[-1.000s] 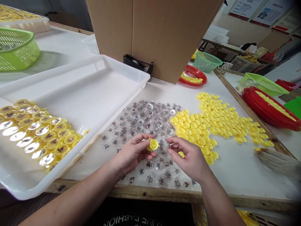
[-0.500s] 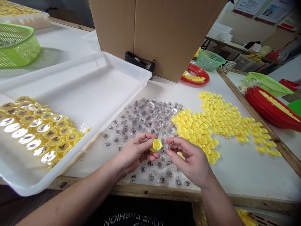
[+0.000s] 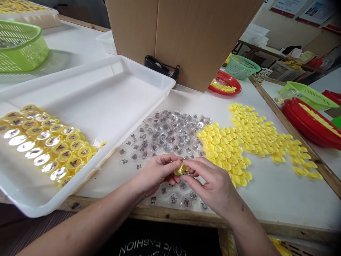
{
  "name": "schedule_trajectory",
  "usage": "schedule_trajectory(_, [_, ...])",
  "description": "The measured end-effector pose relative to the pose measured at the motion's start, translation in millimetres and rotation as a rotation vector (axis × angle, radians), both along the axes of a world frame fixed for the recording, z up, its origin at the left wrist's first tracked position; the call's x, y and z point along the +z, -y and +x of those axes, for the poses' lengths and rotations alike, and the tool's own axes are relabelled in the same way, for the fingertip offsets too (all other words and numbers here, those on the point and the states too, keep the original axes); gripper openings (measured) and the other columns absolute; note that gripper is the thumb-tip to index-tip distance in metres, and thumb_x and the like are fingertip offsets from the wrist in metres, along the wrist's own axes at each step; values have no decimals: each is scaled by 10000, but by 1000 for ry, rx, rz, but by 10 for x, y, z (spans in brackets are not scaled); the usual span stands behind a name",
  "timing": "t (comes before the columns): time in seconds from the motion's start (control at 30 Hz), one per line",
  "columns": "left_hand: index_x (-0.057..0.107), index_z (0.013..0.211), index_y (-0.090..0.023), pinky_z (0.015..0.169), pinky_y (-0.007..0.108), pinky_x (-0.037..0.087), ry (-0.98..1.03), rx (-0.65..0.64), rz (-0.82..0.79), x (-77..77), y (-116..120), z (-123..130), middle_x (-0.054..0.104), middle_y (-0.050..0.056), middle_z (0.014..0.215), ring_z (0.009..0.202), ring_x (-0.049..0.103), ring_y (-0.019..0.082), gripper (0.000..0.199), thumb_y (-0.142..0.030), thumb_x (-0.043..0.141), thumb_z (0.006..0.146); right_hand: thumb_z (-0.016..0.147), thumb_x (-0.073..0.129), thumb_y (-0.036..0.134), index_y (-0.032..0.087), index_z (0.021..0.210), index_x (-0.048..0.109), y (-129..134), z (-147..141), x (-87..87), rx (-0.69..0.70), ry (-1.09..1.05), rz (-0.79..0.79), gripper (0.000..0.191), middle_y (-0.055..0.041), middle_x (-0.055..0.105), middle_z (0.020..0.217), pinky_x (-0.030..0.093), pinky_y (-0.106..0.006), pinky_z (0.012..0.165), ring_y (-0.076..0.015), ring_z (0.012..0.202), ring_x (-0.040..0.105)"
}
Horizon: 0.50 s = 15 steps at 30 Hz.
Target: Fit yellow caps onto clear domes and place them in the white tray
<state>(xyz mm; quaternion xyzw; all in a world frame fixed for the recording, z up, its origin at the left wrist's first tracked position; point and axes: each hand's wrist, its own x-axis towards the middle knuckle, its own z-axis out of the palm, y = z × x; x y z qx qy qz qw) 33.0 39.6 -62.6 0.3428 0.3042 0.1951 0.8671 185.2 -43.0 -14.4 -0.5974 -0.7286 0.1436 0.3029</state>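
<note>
Left fingers (image 3: pixel 172 168) and right fingers (image 3: pixel 197 167) pinch a yellow piece (image 3: pixel 181 170), partly hidden, its details blurred

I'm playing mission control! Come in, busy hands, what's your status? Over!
Left hand pinching small yellow piece. Right hand touching it, exact grip unclear. Clear printed discs spread around both hands. Nothing seen blocking them, over.

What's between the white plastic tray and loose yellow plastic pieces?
Head view: dark-printed clear round plastic pieces, left hand and right hand above some.
</note>
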Motion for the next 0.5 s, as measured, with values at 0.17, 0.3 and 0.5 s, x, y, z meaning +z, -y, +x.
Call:
schedule_trajectory(0.17, [657,1010,-113,555,160,478,127,-69,-92,4,0,-33,655,60,777,610,621,91,297,-262,711,758,844,531,115,166,1177,571,14,-13,-12,-47,28,26,340,-70,648,1003,550,-302,735,-163,818,635])
schedule_trajectory(0.3, [642,1007,-104,571,138,474,180,-94,-82,24,-7,-59,649,61,801,622,607,75,275,-209,710,762,840,545,137,170,1176,555,35,-29,-5,-97,13,62,337,-61,664,1010,556,-279,698,-150,773,646])
schedule_trajectory(0.5, [583,1035,-155,591,181,525,213,-7,-90,57,-6,-57,659,59,759,664,656,132,252,-261,655,818,848,537,152,202,1115,572,78,-18,35,-109,-74,41,274,-34,673,898,554,-263,629,-150,718,650])
